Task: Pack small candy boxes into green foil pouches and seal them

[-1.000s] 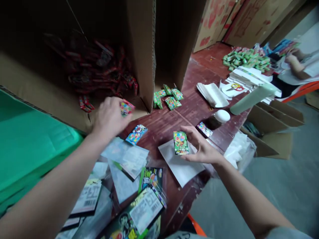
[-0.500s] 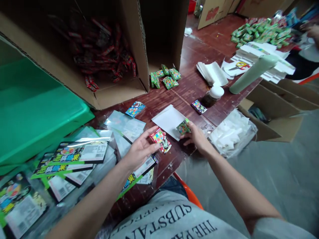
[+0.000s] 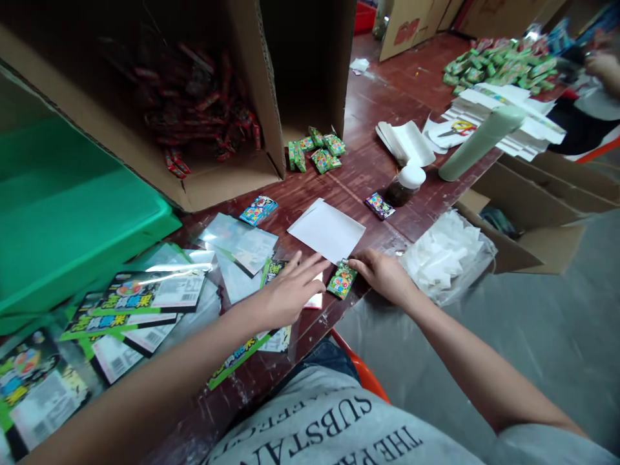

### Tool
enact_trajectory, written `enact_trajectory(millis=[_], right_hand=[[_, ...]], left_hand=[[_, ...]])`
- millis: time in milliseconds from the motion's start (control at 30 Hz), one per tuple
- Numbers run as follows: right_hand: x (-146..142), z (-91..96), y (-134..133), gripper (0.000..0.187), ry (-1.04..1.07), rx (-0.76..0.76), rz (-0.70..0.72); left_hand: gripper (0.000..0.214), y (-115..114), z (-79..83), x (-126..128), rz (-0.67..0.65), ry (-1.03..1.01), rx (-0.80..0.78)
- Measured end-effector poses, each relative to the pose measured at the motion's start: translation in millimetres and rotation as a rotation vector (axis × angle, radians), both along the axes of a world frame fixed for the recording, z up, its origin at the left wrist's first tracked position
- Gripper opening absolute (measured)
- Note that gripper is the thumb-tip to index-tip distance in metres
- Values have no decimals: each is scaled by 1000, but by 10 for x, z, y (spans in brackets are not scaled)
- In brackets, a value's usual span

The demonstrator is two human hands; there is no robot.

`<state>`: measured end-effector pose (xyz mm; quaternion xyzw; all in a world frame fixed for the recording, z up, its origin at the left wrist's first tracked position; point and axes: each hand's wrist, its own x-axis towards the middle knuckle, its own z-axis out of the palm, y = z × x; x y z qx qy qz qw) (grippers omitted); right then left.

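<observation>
My left hand (image 3: 285, 294) lies palm down with fingers spread, partly covering a small red-and-white packet (image 3: 316, 298) on the table. Just to its right, my right hand (image 3: 385, 276) pinches the upper corner of a small green printed packet (image 3: 341, 279) that rests near the table edge. A sheet of white paper (image 3: 327, 230) lies beyond both hands. Further off are a blue packet (image 3: 259, 210) at left and a purple packet (image 3: 380, 205) at right. Clear printed bags (image 3: 155, 289) are spread to the left, some partly under my left arm.
A cardboard box (image 3: 217, 184) of red packets stands at the back left, beside a green bin (image 3: 87, 213). Several green packets (image 3: 325, 160) lie by the boxes. A jar (image 3: 405, 184), a pale green roll (image 3: 479, 143) and scissors (image 3: 458, 129) are rightward. Another person's hand (image 3: 603, 64) shows far right.
Both packets have come down onto the table. My left hand has let go of the red packet and spread over it; my right hand has lowered the green one beside it.
</observation>
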<state>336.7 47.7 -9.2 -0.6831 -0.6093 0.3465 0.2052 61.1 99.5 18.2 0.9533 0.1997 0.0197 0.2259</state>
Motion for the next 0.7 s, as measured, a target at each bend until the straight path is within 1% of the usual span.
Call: enact_trajectory(millis=[33, 67, 100, 133, 167, 200, 233, 300, 333, 367, 400, 500, 567, 633, 700], right_hand=[[47, 43, -8, 38, -95, 102, 80], [84, 82, -20, 45, -182, 200, 207], [109, 111, -33, 54, -250, 279, 364], [117, 128, -47, 64, -288, 326, 519], [109, 130, -59, 72, -295, 336, 629], [88, 118, -70, 78, -300, 329, 671], [57, 94, -79, 84, -309, 317, 643], [-12, 31, -93, 95, -321, 300, 478], [-41, 1, -98, 98, -315, 300, 404], [-62, -23, -99, 98, -296, 302, 370], [-73, -41, -97, 95, -267, 305, 381], [-63, -69, -58, 92, -156, 320, 553], [-46, -101, -11, 97, -95, 338, 648], [-48, -165, 37, 105, -56, 361, 693], [-76, -252, 70, 114, -37, 376, 709]], left_hand=[[57, 10, 0, -24, 41, 38, 6], [61, 22, 2, -42, 80, 58, 10], [66, 33, 2, -50, 108, 63, 13], [72, 43, -2, -44, 127, 62, 17], [78, 49, -14, -25, 142, 62, 23], [84, 50, -34, 7, 161, 65, 30], [88, 46, -61, 46, 191, 71, 37], [92, 22, -133, 130, 272, 84, 41], [94, 5, -171, 165, 304, 83, 38], [96, -13, -208, 190, 325, 73, 31], [99, -29, -242, 204, 331, 55, 21], [109, -61, -311, 184, 313, -14, -31], [117, -71, -340, 149, 309, -59, -68], [125, -82, -369, 125, 324, -100, -101], [130, -102, -397, 122, 353, -137, -127]])
